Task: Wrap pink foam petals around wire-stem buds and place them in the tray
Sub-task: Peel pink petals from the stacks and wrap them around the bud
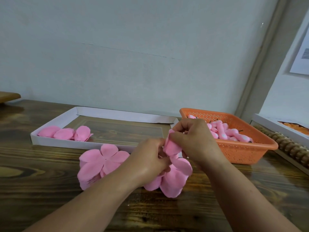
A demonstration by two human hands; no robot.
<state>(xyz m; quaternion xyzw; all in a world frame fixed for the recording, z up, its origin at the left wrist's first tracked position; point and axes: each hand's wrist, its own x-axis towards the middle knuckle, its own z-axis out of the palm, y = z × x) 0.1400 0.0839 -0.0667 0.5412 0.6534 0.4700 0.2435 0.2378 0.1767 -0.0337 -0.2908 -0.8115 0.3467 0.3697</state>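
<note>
I'm watching the flower (pixel 172 146) standing upright, long axis twelve to six, loose petals hanging below. My right hand (pixel 195 141) is pinching its top petal; my left hand (pixel 150 161) is gripping its base, tray (pixel 83 144) at ten o'clock.

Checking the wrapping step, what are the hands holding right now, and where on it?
Both hands hold one pink foam flower: the left hand grips its middle, and the right hand's fingers pinch the upper petal.

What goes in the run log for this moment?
left hand: holds foam petal piece | right hand: folds petal round bud | white tray: some finished
</note>
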